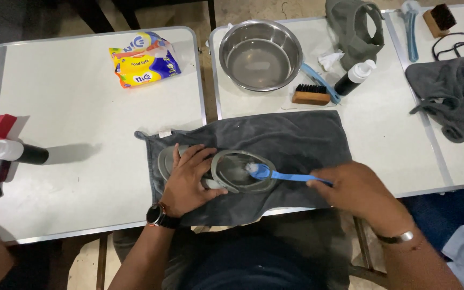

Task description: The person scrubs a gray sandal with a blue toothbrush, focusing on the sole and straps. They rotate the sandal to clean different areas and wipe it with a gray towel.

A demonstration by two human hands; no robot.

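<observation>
A grey shoe (240,173) lies on its side on a dark grey towel (291,139) spread over the gap between two white tables. My left hand (191,180), with a watch on the wrist, presses down on the shoe's left part and holds it in place. My right hand (358,188) grips the handle of a blue toothbrush-like brush (285,175). Its white bristle head rests inside the shoe's opening.
A steel bowl (260,53) with water, a wooden brush (311,95), a black bottle with a white cap (354,78) and a second grey shoe (355,29) stand behind the towel. A wipes packet (145,59) lies left. Another grey cloth (449,96) lies right.
</observation>
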